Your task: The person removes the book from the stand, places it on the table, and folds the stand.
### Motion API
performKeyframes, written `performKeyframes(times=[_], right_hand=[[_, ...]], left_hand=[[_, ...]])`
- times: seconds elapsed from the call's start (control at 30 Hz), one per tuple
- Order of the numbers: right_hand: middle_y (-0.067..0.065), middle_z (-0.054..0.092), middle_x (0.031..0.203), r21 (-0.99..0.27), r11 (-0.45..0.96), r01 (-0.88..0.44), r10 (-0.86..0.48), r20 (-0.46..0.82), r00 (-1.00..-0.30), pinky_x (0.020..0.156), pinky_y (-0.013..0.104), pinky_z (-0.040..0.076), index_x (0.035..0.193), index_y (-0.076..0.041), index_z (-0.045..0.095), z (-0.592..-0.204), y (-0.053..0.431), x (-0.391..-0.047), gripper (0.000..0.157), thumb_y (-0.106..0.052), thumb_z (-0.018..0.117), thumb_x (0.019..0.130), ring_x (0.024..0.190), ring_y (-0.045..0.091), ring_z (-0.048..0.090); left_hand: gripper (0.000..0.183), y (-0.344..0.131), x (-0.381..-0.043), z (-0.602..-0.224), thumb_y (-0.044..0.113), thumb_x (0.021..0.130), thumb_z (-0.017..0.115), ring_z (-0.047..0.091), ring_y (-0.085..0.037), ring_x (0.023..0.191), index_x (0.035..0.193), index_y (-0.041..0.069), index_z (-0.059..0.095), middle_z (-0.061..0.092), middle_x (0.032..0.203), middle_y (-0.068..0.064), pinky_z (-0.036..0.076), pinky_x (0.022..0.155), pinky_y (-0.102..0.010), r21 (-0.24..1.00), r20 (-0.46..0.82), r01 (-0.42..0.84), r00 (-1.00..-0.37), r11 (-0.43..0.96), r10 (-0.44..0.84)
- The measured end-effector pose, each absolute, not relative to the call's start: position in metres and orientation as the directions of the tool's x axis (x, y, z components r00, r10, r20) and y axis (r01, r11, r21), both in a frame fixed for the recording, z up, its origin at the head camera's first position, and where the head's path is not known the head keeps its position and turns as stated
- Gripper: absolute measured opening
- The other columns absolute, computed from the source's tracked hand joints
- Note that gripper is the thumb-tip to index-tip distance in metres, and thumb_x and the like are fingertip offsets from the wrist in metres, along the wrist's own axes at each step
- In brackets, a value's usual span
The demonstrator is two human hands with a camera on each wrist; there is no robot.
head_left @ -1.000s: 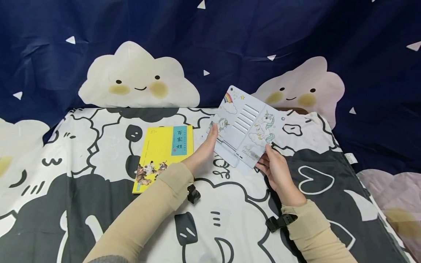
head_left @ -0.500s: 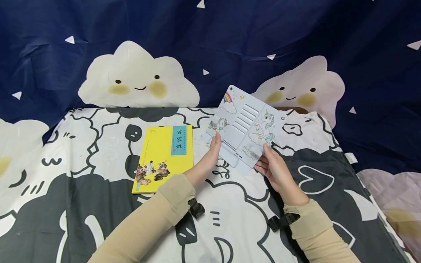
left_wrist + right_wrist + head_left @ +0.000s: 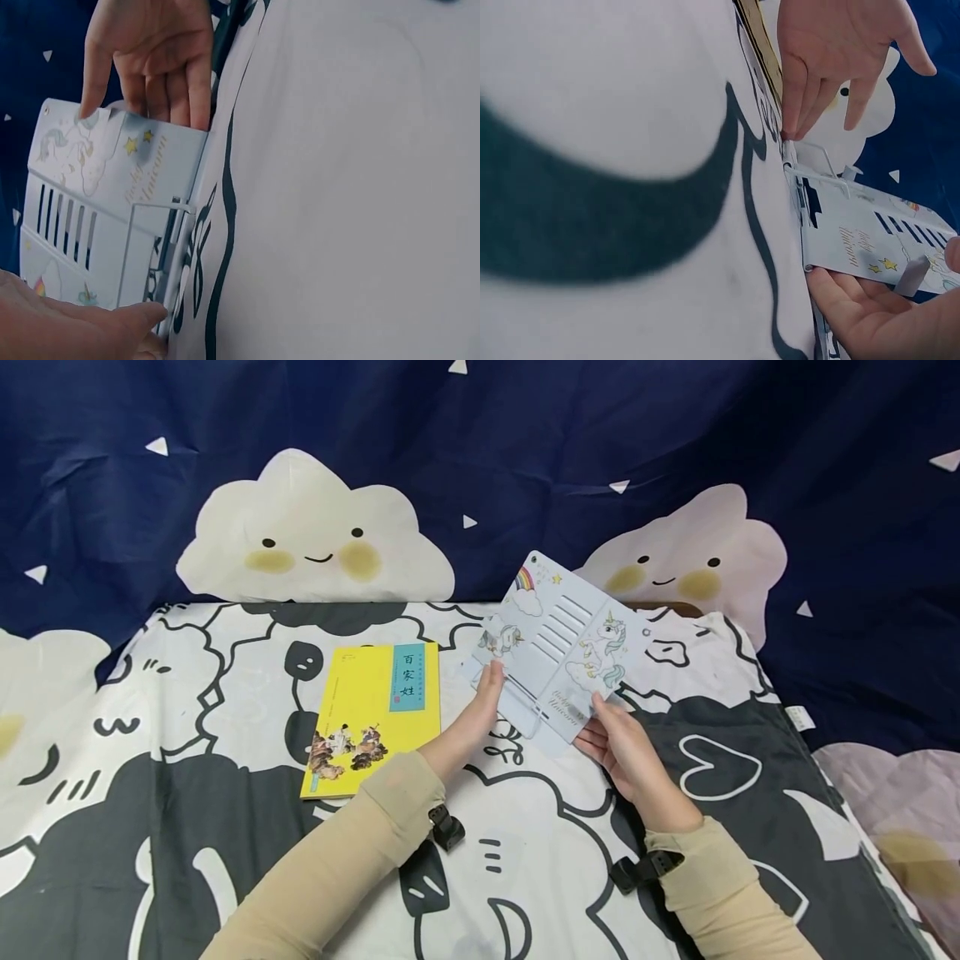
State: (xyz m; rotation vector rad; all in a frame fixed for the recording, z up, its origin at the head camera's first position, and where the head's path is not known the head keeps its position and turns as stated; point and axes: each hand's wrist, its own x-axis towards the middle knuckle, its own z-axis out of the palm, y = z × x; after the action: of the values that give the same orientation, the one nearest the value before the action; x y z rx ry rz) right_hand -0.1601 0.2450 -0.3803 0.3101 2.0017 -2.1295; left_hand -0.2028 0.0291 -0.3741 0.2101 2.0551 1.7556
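Note:
A pale folding book stand (image 3: 555,652), printed with unicorns and a rainbow and cut with several slots, leans tilted over the bedding. My right hand (image 3: 630,752) grips its lower right side, thumb on the printed face and fingers at the back; the left wrist view shows this grip clearly. At the lower left corner is my left hand (image 3: 468,718). In the right wrist view the left hand (image 3: 840,45) has straight fingers, their tips right at the stand's lower edge, and the thumb away from it. Beside the fingertips a thin wire bracket (image 3: 129,251) stands off the face.
A yellow book (image 3: 367,718) with a blue title panel lies flat left of the stand, partly behind my left forearm. Black-and-white cartoon bedding (image 3: 495,877) covers the surface. A dark blue curtain (image 3: 525,435) with cloud faces hangs behind.
My left hand has come slightly lower along the stand's left corner. The right hand has shifted a little left along the lower edge. The stand stays nearly in place.

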Motion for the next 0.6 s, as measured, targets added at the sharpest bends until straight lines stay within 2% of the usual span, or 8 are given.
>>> performKeyframes(times=[0.3, 0.5, 0.6], right_hand=[[0.003, 0.068, 0.12, -0.955, -0.056, 0.29, -0.012, -0.29, -0.957, 0.096, 0.026, 0.054, 0.147, 0.001, 0.031, -0.381, 0.24, -0.154, 0.07, -0.049, 0.048, 0.101, 0.103, 0.005, 0.068], [0.001, 0.07, 0.115, -0.955, -0.072, 0.288, -0.025, -0.287, -0.958, 0.097, 0.027, 0.054, 0.144, 0.001, 0.033, -0.381, 0.235, -0.151, 0.063, -0.044, 0.048, 0.103, 0.101, 0.006, 0.069], [0.004, 0.07, 0.118, -0.955, -0.073, 0.289, -0.035, -0.287, -0.957, 0.097, 0.028, 0.054, 0.143, 0.002, 0.033, -0.381, 0.232, -0.149, 0.062, -0.043, 0.048, 0.103, 0.101, 0.007, 0.07]], left_hand=[[0.084, 0.025, -0.206, -0.374, 0.077, 0.092, 0.001, -0.005, -0.024, 0.155, 0.159, 0.028, -0.012, -0.013, 0.167, 0.006, -0.004, 0.124, -0.053, 0.956, -0.266, -0.19, -0.887, 0.225, 0.379], [0.085, 0.024, -0.208, -0.375, 0.08, 0.089, 0.0, -0.007, -0.022, 0.155, 0.158, 0.032, -0.012, -0.012, 0.167, 0.007, -0.005, 0.124, -0.054, 0.957, -0.258, -0.181, -0.887, 0.224, 0.383], [0.085, 0.024, -0.21, -0.376, 0.08, 0.089, 0.0, -0.01, -0.02, 0.154, 0.158, 0.032, -0.012, -0.013, 0.167, 0.008, -0.006, 0.124, -0.053, 0.957, -0.256, -0.177, -0.889, 0.231, 0.38]])
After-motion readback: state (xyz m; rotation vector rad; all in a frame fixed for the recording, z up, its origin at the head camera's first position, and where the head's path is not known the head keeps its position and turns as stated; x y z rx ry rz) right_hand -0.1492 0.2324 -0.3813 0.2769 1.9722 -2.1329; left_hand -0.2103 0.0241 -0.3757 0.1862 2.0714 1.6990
